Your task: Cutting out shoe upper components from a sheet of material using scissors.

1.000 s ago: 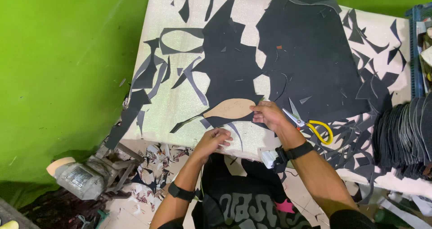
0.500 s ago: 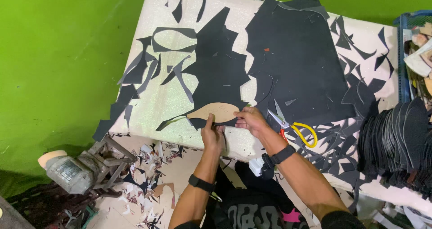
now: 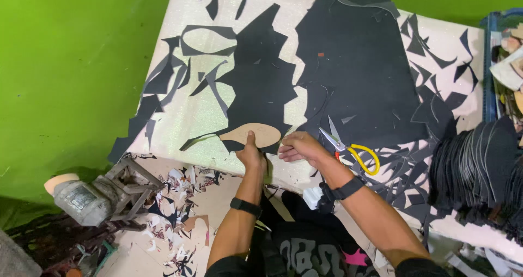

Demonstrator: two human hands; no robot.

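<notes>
The left hand (image 3: 251, 156) presses flat on a tan sole-shaped template (image 3: 251, 135) lying over black sheet (image 3: 261, 86). The right hand (image 3: 298, 147) rests curled beside it, gripping nothing I can see. Yellow-handled scissors (image 3: 353, 150) lie just right.

Both forearms come up from bottom centre of frame, each with a dark band at the wrist. Left hand (image 3: 251, 154) sits centre frame, palm down, thumb pointing up, fingers flat. Right hand (image 3: 298, 146) just right of it, knuckles up, fingers curled inward toward left. Hands close, not touching.
</notes>
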